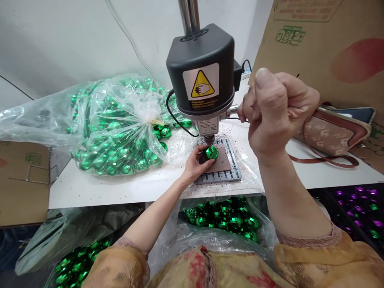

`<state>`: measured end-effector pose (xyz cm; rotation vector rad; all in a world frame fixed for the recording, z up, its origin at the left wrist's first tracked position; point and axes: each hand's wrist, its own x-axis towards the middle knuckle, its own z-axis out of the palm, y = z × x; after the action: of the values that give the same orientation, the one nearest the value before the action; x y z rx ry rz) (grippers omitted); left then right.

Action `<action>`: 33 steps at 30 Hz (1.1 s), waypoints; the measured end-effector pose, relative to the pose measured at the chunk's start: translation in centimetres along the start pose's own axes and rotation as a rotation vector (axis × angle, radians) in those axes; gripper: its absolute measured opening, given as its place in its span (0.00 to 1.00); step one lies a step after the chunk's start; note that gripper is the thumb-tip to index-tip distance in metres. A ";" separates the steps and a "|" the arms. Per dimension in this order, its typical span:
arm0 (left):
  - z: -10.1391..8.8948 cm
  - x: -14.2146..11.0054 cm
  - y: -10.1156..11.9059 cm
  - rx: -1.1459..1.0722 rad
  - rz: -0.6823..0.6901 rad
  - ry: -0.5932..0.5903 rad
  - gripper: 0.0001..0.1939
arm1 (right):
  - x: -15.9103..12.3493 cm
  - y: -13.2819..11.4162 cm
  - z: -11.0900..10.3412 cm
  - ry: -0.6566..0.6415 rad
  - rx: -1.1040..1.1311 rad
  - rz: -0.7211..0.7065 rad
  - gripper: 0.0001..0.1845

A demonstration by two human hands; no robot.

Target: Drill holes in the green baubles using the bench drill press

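Under the chuck of a black-topped bench drill press (200,72), my left hand (196,162) pinches a shiny green faceted ball (211,152) between thumb and fingers. The ball sits just below the chuck, over a brown board (222,158) on the grey slotted base (232,175). Whether the bit touches the ball I cannot tell. On the right, my right hand (271,108) is closed in a fist at the press's metal feed handle (232,111). Most of that handle is hidden behind the fingers.
A clear plastic bag of green balls (111,132) lies on the white table (99,190) at left, a few balls loose beside it. More green balls (225,218) fill a bag below the front edge. Cardboard (312,52) and a strapped purse (336,132) are at right. Dark chips litter the table.
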<state>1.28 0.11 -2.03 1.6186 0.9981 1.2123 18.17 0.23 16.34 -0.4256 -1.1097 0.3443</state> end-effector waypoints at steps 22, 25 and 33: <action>1.3 -0.6 0.5 -0.023 -0.032 0.055 0.29 | -2.1 1.2 -1.7 -0.039 0.033 -0.082 0.33; 1.3 -0.6 0.4 -0.031 -0.035 0.059 0.29 | -2.4 1.4 -2.0 -0.079 0.019 -0.094 0.32; 1.4 -0.7 0.5 -0.016 -0.030 0.069 0.29 | -3.4 3.0 -1.6 0.053 0.014 -0.285 0.31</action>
<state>2.52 -0.92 -1.95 1.5530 1.0500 1.2600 18.07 1.04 11.60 -0.2572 -1.0987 0.0893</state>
